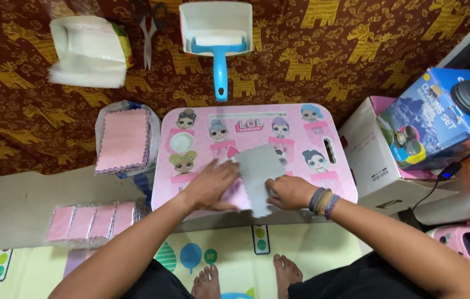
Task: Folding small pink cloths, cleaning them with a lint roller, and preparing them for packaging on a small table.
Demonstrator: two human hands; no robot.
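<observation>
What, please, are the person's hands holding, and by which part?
A grey cloth sheet: the right hand grips its lower right edge, and the left hand presses its left side.

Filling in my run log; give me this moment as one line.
left hand: flat on pink cloth | right hand: holding grey sheet | surface: pink lap table | nearby: cloth stack

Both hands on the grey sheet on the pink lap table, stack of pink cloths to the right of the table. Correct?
Not quite: in the head view the stack of pink cloths lies left of the pink lap table. Both the left hand and right hand do rest on the grey sheet.
</observation>
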